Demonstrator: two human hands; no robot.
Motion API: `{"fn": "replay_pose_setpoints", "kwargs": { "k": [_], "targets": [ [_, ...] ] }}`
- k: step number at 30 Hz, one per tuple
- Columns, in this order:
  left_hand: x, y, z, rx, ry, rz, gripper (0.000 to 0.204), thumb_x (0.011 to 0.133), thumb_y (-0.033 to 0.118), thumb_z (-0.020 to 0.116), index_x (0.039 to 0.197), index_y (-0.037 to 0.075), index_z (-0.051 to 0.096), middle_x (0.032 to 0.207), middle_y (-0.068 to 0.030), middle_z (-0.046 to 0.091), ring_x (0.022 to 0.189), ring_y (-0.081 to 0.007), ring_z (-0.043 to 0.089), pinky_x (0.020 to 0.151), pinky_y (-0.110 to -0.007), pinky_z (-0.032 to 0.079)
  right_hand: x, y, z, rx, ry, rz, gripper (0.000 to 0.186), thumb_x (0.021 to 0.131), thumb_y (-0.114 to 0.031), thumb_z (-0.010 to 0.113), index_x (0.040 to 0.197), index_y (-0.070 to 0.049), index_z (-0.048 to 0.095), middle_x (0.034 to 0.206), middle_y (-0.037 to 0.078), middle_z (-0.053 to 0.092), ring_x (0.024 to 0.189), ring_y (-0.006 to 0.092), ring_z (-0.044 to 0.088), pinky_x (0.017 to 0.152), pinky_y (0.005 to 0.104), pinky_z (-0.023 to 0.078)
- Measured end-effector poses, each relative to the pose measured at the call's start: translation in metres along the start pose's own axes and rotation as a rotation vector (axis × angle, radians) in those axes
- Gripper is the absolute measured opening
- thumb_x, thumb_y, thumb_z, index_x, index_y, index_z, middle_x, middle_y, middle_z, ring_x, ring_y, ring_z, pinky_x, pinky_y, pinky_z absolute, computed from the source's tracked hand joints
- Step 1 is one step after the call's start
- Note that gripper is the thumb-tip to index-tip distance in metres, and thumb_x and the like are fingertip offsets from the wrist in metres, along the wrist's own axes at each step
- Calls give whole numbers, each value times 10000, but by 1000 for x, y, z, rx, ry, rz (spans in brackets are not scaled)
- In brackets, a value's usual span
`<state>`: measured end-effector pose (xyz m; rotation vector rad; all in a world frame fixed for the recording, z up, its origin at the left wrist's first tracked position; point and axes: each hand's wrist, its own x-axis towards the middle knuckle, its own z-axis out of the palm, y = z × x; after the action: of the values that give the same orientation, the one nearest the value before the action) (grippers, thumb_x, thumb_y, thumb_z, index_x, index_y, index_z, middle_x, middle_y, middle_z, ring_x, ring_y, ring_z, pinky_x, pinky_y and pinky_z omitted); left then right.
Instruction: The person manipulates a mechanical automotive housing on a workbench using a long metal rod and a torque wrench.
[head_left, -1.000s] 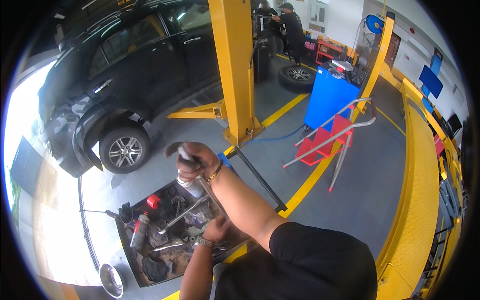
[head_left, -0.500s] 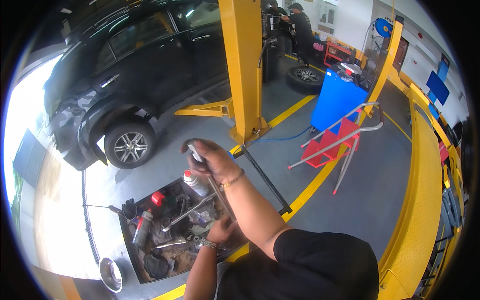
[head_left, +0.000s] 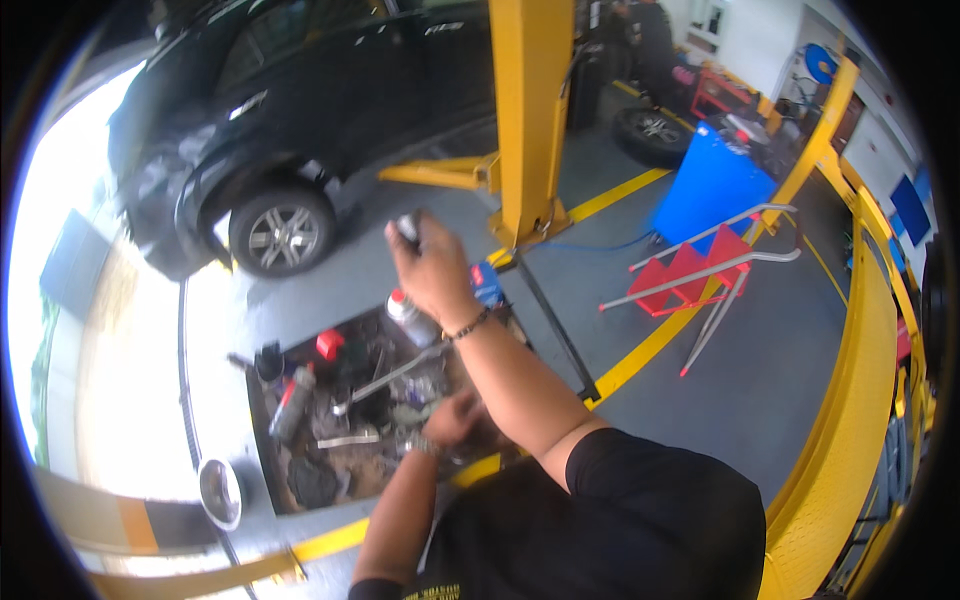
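My right hand [head_left: 432, 270] is raised above the far side of a tool tray [head_left: 262, 440]. Its fingers are closed around a small silver-and-dark end of something; the rest is hidden by the hand. Low over the tray's near right part is my left hand [head_left: 457, 420], its fingers smeared by motion. A spray can with a red top [head_left: 410, 320] stands below my right wrist, near a blue box [head_left: 487, 285]. A long wrench [head_left: 388, 382] lies across the tray. Left of it are a red cap [head_left: 330, 345], a second spray can [head_left: 291, 403] and a shorter metal tool [head_left: 348, 440].
A yellow lift post [head_left: 530, 130] and a black car [head_left: 330, 120] stand ahead. To the right are a red step stool [head_left: 690, 275] and a blue cabinet [head_left: 712, 185]. A metal bowl [head_left: 220, 494] sits beside the tray. A person [head_left: 655, 50] stands far back.
My right hand has risen away from the tray; the long metal bar that ran down from it no longer shows. My left hand stays low over the tray. The whole view has shifted.
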<state>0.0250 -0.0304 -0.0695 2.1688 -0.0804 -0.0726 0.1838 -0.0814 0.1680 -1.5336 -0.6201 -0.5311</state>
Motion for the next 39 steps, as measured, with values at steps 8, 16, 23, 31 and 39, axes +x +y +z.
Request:
{"fn": "replay_pose_setpoints", "kwargs": {
  "k": [8,16,23,31,39],
  "targets": [
    [1,45,-16,-48,-96,-153,534,992,507,520,1280,60,575,1016,-253,706,1000,-447,660,894,-485,503,16,31,-39,1166,-630,493,396,1001,-412,595,1077,-25,635,598,3,536,486,103,497,473,258,388],
    [-1,44,-14,11,-110,-138,517,995,540,507,1103,37,559,910,-316,659,926,-500,626,824,-536,480,12,22,-32,1071,-623,501,525,1011,-503,534,1235,-30,579,616,0,532,446,80,432,481,247,353],
    [-2,50,-16,-33,-142,-162,489,1001,478,533,1257,63,565,979,-275,680,937,-453,653,842,-487,504,15,31,-32,1319,-825,489,416,1008,-440,570,1082,-35,636,540,-11,494,367,96,399,443,262,358],
    [-4,50,-15,-126,-113,-78,427,990,466,568,1141,74,645,853,-264,683,842,-454,660,771,-492,513,14,1,-30,976,-710,410,439,1029,-447,528,1012,-17,619,603,20,545,459,107,500,504,260,420],
    [-8,55,-19,-72,-83,-107,411,980,451,587,1134,71,622,838,-266,672,837,-453,654,750,-491,500,-8,-21,-8,423,-336,168,381,1002,-400,620,856,-51,575,581,-26,490,438,66,426,451,252,349]
  ]
}}
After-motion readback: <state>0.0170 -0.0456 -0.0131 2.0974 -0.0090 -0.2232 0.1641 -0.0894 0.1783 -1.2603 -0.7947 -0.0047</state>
